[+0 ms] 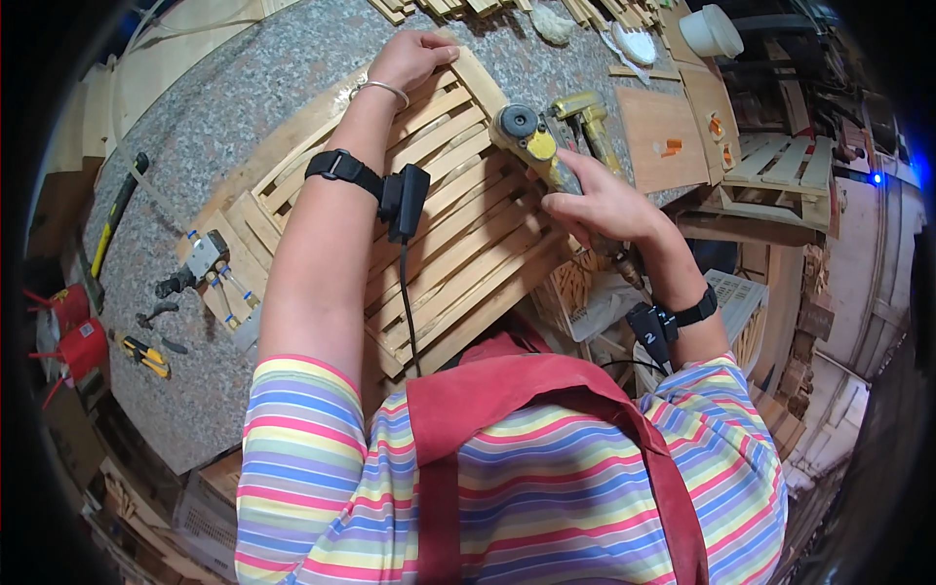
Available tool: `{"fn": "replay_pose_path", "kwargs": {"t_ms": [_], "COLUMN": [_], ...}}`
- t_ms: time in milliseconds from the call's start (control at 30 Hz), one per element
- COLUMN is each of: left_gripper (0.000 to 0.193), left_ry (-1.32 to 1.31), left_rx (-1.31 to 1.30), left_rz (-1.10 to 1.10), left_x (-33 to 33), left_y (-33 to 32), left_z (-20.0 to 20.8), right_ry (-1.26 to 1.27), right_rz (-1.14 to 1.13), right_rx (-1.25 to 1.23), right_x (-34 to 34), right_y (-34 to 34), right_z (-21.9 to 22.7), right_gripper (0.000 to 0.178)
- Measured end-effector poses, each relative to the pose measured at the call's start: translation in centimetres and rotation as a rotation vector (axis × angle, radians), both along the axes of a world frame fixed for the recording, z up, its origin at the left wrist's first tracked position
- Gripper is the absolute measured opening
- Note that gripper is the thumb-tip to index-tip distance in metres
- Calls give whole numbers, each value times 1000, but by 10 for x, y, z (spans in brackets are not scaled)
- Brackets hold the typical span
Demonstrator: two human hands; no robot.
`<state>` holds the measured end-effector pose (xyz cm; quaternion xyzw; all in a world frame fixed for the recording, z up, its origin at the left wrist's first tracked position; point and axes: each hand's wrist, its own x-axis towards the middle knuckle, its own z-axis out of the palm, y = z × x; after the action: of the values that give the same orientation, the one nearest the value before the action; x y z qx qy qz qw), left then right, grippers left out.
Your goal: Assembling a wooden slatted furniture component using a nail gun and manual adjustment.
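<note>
Part of the slatted wooden panel (458, 234) out of sight behind the left forearm (324, 263)

The left arm (317, 268) reaches far forward, nearly straight, its bare forearm slanting slightly rightward. At its end the left wrist (378, 91) bends so that the left hand (413, 60) turns to the right, back upward, fingers bent at the tips. The right arm (685, 278) stays closer to the torso, forearm angled forward and inward to the left. The right hand (606, 200) curls in a grip, lower and nearer the body than the left; some fingers are hidden.
</note>
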<state>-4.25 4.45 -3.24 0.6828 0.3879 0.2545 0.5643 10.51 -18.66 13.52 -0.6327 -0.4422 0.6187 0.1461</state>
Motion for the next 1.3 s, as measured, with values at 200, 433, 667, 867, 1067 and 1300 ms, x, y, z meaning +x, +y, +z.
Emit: {"fn": "replay_pose_path", "kwargs": {"t_ms": [200,433,667,867,1067,1300], "left_gripper": [30,30,28,28,30,29], "left_ry": [-9,-11,4,46,-58,-8], "left_rx": [-13,15,28,53,6,41], "left_rz": [6,-5,1,8,-16,-24], "left_x": [-3,-3,-2,-5,-3,-7], "left_y": [1,6,2,20,22,26], "left_z": [-2,-8,-3,-28,-35,-37], "right_ry": [-72,-128,-88,-162,-244,-187], "right_rz": [19,75,9,143,160,122], "right_rx": [-9,47,32,268,66,-133], "right_x": [4,14,11,22,24,28], "right_y": [-25,-39,-51,-62,-75,-90], "right_z": [6,-3,9,-10,11,18], "right_gripper": [34,56,38,43,62,62]}}
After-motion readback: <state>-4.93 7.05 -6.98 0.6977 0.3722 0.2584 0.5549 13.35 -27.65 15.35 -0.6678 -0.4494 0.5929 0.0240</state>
